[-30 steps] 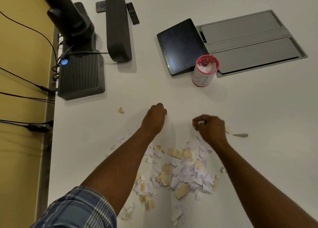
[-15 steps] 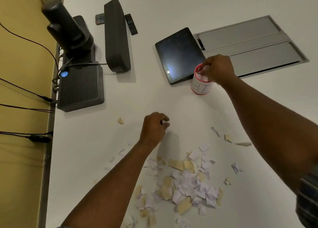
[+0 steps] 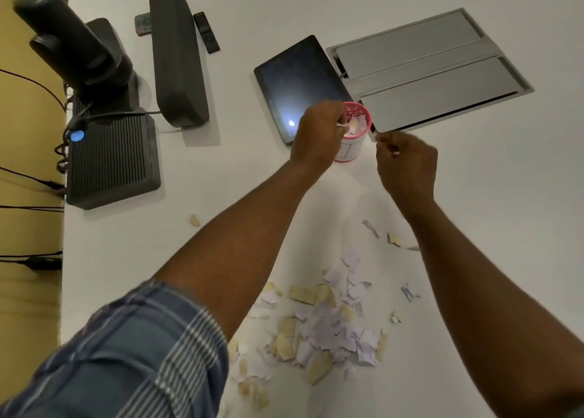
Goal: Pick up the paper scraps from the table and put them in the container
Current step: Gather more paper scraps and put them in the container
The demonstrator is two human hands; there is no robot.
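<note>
A heap of white and tan paper scraps [image 3: 331,323] lies on the white table [image 3: 474,228] between my forearms. Loose scraps sit apart from it, one at the left [image 3: 194,220] and a few at the right [image 3: 395,239]. The container [image 3: 350,152] is a white cup with a pink rim, partly filled with scraps. My left hand [image 3: 319,133] hovers over its left rim, fingertips pinched on a small paper scrap [image 3: 342,124]. My right hand [image 3: 404,165] is just right of the cup, fingers curled together, with nothing visible in them.
A dark tablet [image 3: 300,82] lies just behind the cup, beside a grey hatch panel [image 3: 426,70] set into the table. At the far left stand a black ribbed box [image 3: 110,158], a camera [image 3: 72,45], a speaker bar [image 3: 177,57] and a remote [image 3: 207,32]. Cables hang off the left edge.
My left hand has risen from the table near the heap to the cup's rim. My right hand, which was over the cup half a second ago, has drawn back to its right side.
</note>
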